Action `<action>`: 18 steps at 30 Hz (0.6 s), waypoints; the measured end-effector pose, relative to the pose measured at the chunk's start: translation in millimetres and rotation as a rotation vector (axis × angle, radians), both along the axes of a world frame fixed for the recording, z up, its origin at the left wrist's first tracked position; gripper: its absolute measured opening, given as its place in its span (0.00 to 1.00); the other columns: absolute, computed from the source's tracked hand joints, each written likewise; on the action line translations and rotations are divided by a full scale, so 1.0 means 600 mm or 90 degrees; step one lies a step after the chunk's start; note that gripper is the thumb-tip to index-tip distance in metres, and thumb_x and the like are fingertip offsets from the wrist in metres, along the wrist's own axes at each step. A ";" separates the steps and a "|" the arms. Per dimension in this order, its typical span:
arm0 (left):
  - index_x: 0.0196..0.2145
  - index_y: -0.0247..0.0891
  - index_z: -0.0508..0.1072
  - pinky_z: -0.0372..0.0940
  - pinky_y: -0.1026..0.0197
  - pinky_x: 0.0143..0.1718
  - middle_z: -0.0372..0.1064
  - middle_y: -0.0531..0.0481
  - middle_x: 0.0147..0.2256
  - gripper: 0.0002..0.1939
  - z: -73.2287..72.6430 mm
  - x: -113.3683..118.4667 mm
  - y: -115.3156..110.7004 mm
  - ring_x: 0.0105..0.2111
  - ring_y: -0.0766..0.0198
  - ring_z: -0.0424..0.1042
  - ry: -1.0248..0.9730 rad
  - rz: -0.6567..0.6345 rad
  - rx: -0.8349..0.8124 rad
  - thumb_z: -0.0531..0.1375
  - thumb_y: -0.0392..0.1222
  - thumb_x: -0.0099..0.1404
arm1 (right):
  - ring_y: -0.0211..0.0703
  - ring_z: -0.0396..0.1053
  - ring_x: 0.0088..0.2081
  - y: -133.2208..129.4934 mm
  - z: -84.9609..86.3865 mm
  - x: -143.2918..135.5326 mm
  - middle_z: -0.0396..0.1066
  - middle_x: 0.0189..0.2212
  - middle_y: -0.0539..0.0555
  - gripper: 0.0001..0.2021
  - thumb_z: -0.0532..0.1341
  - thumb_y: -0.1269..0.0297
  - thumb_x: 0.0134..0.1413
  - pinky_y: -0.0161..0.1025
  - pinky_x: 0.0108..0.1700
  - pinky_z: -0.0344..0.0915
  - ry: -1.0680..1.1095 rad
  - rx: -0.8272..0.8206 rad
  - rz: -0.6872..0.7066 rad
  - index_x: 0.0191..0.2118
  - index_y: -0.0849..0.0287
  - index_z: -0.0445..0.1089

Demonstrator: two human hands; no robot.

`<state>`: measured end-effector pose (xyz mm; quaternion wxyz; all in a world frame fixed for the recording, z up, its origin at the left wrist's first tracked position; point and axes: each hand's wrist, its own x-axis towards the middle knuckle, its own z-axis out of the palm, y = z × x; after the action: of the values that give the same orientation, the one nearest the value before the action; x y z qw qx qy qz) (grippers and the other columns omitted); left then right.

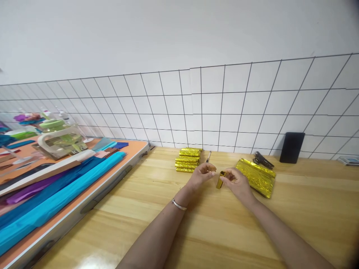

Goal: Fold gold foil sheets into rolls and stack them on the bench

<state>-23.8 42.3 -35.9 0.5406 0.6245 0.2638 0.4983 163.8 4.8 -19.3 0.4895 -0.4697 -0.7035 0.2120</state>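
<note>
A small folded piece of gold foil paper (pixel 220 182), shaped like a narrow upright tube with an open top, is pinched in my right hand (pixel 237 183). Just left of it, my left hand (pixel 202 175) is apart from the piece, its fingers curved and the thumb a little away from them, with nothing visible between. Behind my left hand lies a stack of gold foil strips (pixel 187 160). A flat bundle of gold foil sheets (pixel 258 179) rests to the right, partly behind my right hand. Near the strips, a slim pen-like tool (pixel 208 156) lies on the wooden table.
A black stapler (pixel 263 160) sits behind the foil sheets, and a black phone-like slab (pixel 292 148) leans against the tiled wall. On the left, an orange-topped table (pixel 134 150) bears rolls of coloured paper (pixel 70 194) and a clear jug (pixel 66 138).
</note>
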 end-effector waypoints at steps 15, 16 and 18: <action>0.32 0.33 0.74 0.62 0.62 0.36 0.69 0.50 0.30 0.09 0.018 0.021 -0.017 0.32 0.67 0.66 -0.027 0.031 0.030 0.65 0.41 0.55 | 0.39 0.64 0.29 -0.003 0.005 -0.002 0.64 0.29 0.50 0.07 0.61 0.61 0.49 0.37 0.33 0.63 -0.021 0.011 0.026 0.36 0.56 0.69; 0.32 0.33 0.74 0.62 0.62 0.36 0.69 0.50 0.30 0.09 0.018 0.021 -0.017 0.32 0.67 0.66 -0.025 0.031 0.030 0.65 0.41 0.55 | 0.39 0.64 0.29 -0.003 0.005 -0.002 0.64 0.29 0.50 0.07 0.61 0.61 0.49 0.37 0.33 0.63 -0.022 0.011 0.028 0.36 0.56 0.69; 0.33 0.33 0.74 0.62 0.62 0.37 0.69 0.49 0.30 0.10 0.015 0.022 -0.017 0.32 0.66 0.67 -0.025 0.035 0.030 0.65 0.41 0.54 | 0.39 0.64 0.29 -0.003 0.006 -0.001 0.64 0.28 0.50 0.07 0.61 0.62 0.49 0.37 0.33 0.63 -0.021 0.014 0.026 0.35 0.56 0.69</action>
<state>-10.4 32.3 -27.0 0.5168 0.6195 0.2583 0.5315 163.0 2.8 -15.9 0.4784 -0.4531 -0.7233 0.2064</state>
